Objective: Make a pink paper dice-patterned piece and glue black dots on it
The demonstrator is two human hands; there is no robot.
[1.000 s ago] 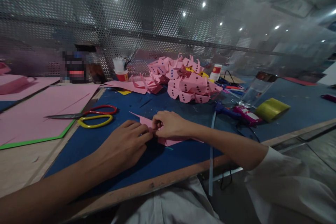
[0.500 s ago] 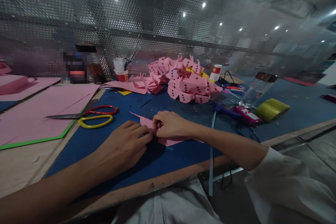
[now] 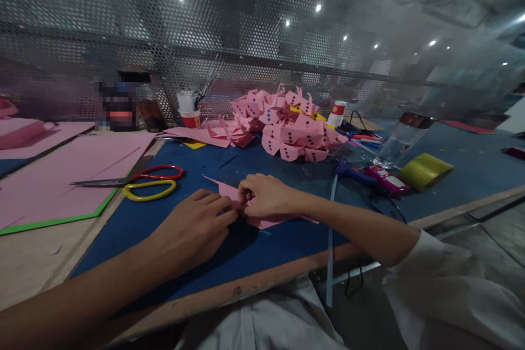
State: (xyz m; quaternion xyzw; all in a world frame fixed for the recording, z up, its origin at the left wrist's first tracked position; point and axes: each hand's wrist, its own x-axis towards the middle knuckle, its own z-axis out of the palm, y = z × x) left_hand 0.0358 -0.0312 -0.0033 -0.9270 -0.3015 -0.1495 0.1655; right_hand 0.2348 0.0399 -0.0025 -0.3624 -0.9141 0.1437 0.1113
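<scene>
On the mat (image 3: pixel 262 254), the right hand (image 3: pixel 267 194) pinches paper (image 3: pixel 228 190); how the left hand (image 3: pixel 197 222) grips, I can't tell; uneven tugging could tear the paper, scissors (image 3: pixel 126 181) at nine o'clock

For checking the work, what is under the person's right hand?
Pointed pink paper shows on both sides of the right hand, on the blue tabletop. Its middle is hidden beneath the hand.

Blue surface (image 3: pixel 254 247), nr. centre: L. hand (image 3: pixel 205 219) & R. hand (image 3: pixel 268 194), fingers at folded pink paper (image 3: pixel 228 190). 
L.: scissors (image 3: pixel 131 179), red/yel. handles. 
Far centre: dotted pink paper pile (image 3: pixel 295 134). 
R.: glue gun (image 3: pixel 388 181), yel. roll (image 3: pixel 426 172).
</scene>
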